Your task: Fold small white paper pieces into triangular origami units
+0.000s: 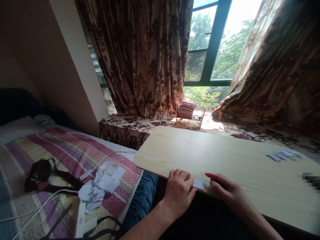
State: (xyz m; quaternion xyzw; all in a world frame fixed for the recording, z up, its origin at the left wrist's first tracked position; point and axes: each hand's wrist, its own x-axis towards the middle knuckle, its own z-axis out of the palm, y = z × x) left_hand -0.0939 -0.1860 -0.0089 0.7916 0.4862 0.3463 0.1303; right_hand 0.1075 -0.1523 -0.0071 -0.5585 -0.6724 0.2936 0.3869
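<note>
A small white piece of paper (pixel 198 184) lies at the near edge of the pale wooden table (pixel 175 146). My left hand (pixel 178 188) rests at that edge with its fingers bent and close together. Its thumb and forefinger close on the left end of the paper, which they partly hide. To the right of the paper, my right hand (pixel 227 188) is held just over the tabletop, its forefinger stretched out and its thumb apart. Nothing shows between the right fingers. Farther right on the table is a group of folded white paper strips (pixel 282 155).
On the left, a bed with a striped cover (pixel 32 143) bears torn paper scraps (pixel 102 186), a dark bag (pixel 40 175), a white power strip (pixel 80 218) and cables. A stack of red-and-white striped cloth (pixel 186 110) stands on the window ledge. A dark blurred object (pixel 311 181) lies at the right.
</note>
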